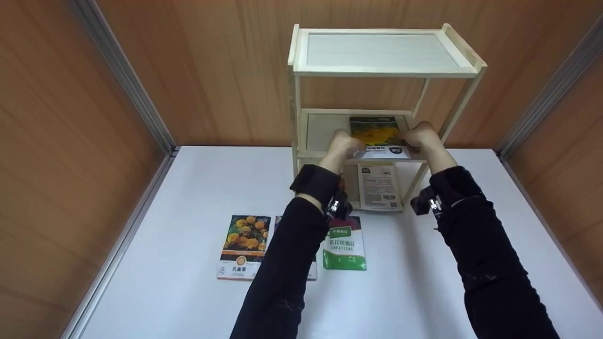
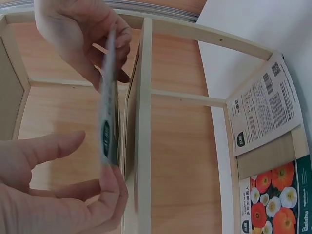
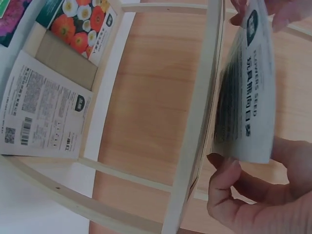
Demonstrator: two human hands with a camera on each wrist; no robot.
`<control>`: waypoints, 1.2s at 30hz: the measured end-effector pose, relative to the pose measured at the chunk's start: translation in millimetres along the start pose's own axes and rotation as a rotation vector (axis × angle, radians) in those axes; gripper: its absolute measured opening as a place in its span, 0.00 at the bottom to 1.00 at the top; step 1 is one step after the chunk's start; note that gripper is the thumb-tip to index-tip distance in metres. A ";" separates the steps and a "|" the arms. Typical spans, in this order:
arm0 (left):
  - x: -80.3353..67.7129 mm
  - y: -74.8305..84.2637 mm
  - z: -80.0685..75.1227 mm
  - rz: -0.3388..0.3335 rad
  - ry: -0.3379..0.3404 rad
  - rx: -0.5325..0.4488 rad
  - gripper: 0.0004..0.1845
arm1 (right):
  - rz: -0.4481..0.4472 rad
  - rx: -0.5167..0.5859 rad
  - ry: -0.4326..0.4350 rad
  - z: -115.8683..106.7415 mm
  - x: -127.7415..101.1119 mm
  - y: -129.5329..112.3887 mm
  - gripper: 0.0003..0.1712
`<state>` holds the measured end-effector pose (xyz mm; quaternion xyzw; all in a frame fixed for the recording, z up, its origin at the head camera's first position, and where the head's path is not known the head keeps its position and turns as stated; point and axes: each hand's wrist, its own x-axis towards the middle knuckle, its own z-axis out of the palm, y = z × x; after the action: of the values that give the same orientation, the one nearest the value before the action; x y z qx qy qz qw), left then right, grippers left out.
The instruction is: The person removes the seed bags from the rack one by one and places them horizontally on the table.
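Fingertips of my left hand (image 1: pixel 343 143) and right hand (image 1: pixel 423 136) pinch opposite edges of the yellow-flowered paper seed packet (image 1: pixel 378 134), keeping it level over the middle tier of the pale wooden shelf rack (image 1: pixel 386 73) standing on the white worktop (image 1: pixel 179 212).

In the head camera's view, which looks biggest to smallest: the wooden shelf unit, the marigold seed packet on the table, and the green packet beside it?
1. Pale wooden two-tier shelf unit, by far the largest.
2. Orange marigold seed packet lying on the white table.
3. Green-and-white seed packet, a little smaller, though a dark sleeve hides its top edge, so this is unsure.
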<state>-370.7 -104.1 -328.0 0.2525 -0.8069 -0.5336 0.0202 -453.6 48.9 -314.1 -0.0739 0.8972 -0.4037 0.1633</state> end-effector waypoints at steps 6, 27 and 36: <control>-20.7 2.9 -15.2 0.029 0.005 0.008 0.15 | -0.057 0.070 0.041 -0.9 -4.9 3.0 0.26; -59.0 -36.1 -26.4 0.205 -0.072 -0.339 0.19 | -0.154 0.607 -0.011 25.4 -54.8 31.8 0.30; -75.8 -75.9 -18.1 0.207 -0.103 -0.399 0.16 | -0.203 0.621 -0.034 37.2 -75.1 59.0 0.20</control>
<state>-269.9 -110.0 -368.4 0.1319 -0.7070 -0.6898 0.0831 -370.3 81.8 -363.8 -0.1165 0.7164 -0.6710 0.1517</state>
